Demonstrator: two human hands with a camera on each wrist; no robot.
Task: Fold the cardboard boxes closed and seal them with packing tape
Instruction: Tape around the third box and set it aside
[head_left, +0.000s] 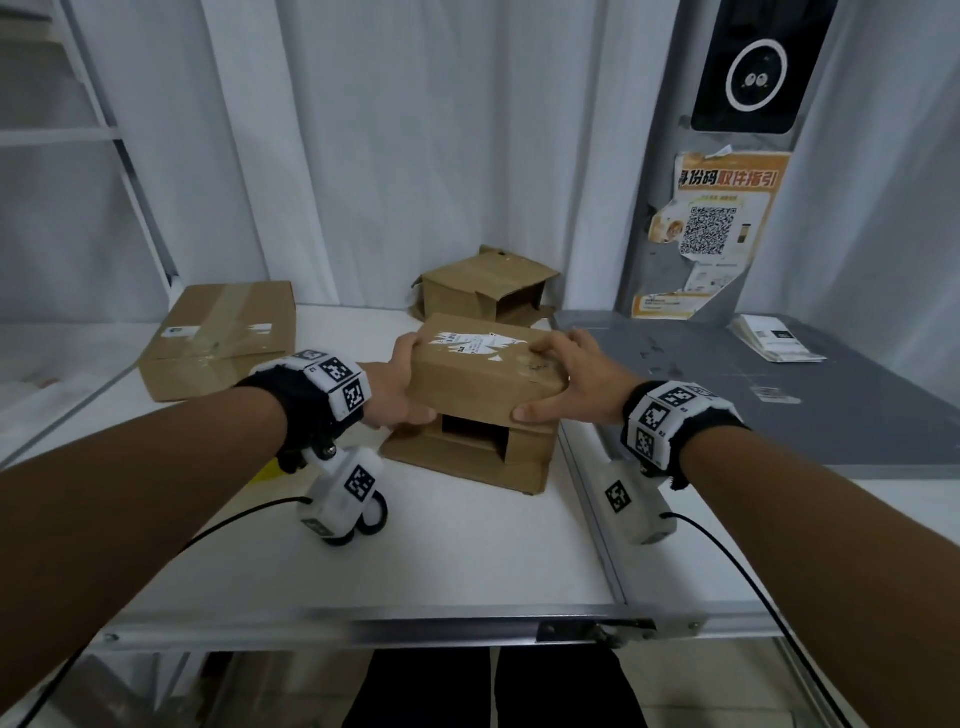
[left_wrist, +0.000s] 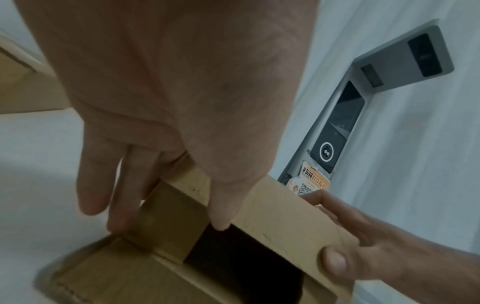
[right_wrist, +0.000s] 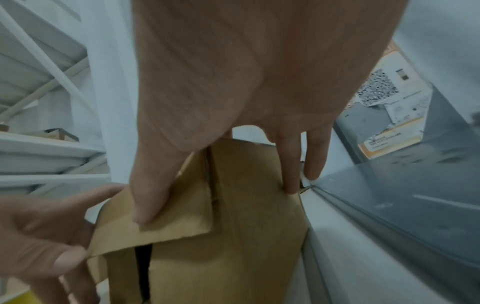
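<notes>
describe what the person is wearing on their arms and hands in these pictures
Both forearms are bare, with no sleeves or gloves. The left hand and right hand each have a black wrist strap carrying white blocks printed with black square tag markers. Under each wrist hangs a white camera housing, also tagged, trailing a thin black cable.

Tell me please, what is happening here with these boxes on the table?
A person is working on a small cardboard box at the middle of the white table. The left hand and the right hand grip it from both sides, thumbs on the near top flap. The end facing the person is still open, showing a dark gap. No tape roll is in view. A flat taped box lies to the left, and an open crumpled box sits behind.
</notes>
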